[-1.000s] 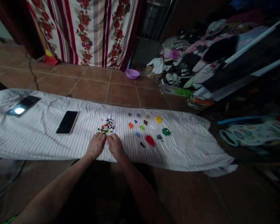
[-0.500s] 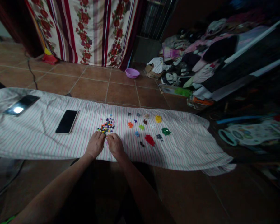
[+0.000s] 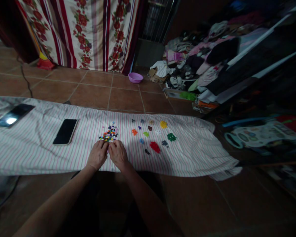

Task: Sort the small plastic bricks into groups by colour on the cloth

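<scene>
Both hands are at the near edge of a mixed heap of tiny coloured pieces (image 3: 110,134), perhaps beads. My left hand (image 3: 98,154) has its fingers bent down and drawn together. Beside it, my right hand (image 3: 118,153) is curled the same way, fingertips close to the left ones. Anything pinched there is hidden or too small to name. To the right lie small single-colour groups, among them red pieces (image 3: 155,147), green pieces (image 3: 171,137), yellow pieces (image 3: 163,124), orange pieces (image 3: 134,132), light blue pieces (image 3: 141,141) and black pieces (image 3: 147,151).
A striped cloth (image 3: 194,154) covers the long narrow surface. Left of the heap lies a dark-screened phone (image 3: 65,131), and farther left a shiny dark device (image 3: 14,115). Beyond, a purple basin (image 3: 135,77) sits on the tiled floor near piled clothes (image 3: 199,62).
The camera view has turned slightly, so the scene sits farther left. My hands stay together at the heap, with the finger positions shifting a little.
</scene>
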Motion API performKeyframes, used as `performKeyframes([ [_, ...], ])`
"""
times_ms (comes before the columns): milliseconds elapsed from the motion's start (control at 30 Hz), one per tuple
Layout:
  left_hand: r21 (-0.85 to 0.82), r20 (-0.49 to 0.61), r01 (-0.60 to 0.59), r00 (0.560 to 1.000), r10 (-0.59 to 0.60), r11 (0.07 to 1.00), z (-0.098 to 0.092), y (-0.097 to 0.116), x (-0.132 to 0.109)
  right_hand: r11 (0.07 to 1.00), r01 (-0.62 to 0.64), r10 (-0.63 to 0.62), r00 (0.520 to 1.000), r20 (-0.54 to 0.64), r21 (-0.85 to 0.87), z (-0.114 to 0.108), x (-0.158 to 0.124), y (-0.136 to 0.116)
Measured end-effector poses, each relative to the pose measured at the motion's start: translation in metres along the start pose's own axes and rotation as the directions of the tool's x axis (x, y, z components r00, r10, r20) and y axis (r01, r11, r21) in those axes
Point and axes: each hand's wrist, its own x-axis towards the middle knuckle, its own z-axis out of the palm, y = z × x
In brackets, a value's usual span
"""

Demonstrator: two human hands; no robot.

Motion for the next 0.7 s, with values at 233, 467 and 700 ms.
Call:
performKeyframes([
  [233,0.037,-0.194,0.065,0.979,-0.056,0.997,0.005,0.001,0.000,0.981,-0.185,0.189,0.977,-0.095,0.057,-0.004,0.009,0.002],
  [467,-0.107,-0.166,0.058,0.983,-0.075,0.993,0.019,-0.007,0.000,0.985,-0.152,0.155,0.987,-0.036,0.085,0.006,0.022,0.001],
  [700,-0.239,-0.165,0.011,0.985,-0.052,0.971,0.026,-0.012,-0.004,0.984,-0.084,0.087,0.996,-0.013,0.154,0.002,0.020,0.003],
])
